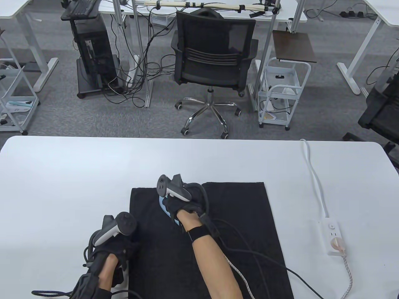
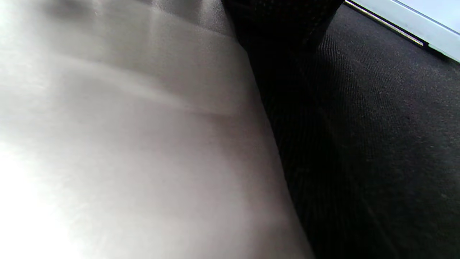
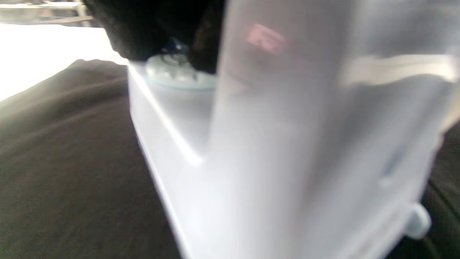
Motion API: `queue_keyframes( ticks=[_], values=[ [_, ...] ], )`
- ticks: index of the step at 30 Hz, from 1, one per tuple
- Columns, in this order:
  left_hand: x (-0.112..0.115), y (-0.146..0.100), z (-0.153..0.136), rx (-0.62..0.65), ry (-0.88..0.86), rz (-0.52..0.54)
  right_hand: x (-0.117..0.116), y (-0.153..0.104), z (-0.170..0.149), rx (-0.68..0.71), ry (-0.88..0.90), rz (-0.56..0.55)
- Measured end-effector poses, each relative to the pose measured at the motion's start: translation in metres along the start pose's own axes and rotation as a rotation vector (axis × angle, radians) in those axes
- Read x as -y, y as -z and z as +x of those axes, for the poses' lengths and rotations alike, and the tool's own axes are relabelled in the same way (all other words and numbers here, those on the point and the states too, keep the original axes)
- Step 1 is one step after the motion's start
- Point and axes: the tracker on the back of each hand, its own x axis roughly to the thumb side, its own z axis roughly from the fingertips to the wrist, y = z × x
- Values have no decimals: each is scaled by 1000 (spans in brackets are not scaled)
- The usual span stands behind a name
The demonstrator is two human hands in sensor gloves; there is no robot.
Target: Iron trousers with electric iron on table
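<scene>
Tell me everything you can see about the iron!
The iron is pale blue and white, plastic-looking, mostly hidden under the right hand, which grips it from above. It sits flat on the black trousers, near their far left part. The right wrist view shows its smooth light body up close, blurred, with a small round dial.

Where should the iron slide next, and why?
Probably toward the far right part of the trousers. The right hand grips the iron near the cloth's upper left, while the left hand presses on the near left edge, holding the cloth down. The broad stretch to the right lies open, with the iron's cord trailing behind it.
</scene>
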Motion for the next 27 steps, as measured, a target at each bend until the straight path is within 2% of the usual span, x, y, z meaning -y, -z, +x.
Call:
queue_keyframes(
  ticks=[4, 10, 15, 18, 22, 24, 27],
  values=[
    [0, 0, 0, 0, -7, -2, -1, -3, -1, -7, -8, -26],
    [0, 0, -1, 2, -14, -7, -13, -40, 1, 87, -31, -9],
    [1, 0, -1, 2, -17, -5, -31, -99, 8, 252, -77, 6],
    [1, -1, -1, 3, -23, -2, -44, -144, 9, 380, -110, 26],
    [2, -1, -2, 3, -28, 0, -55, -183, 4, 487, -146, 40],
    [2, -1, -2, 3, -28, -1, -59, -197, 1, 521, -160, 33],
    [2, -1, -1, 4, -27, -4, -60, -198, 0, 527, -153, 34]
  ],
)
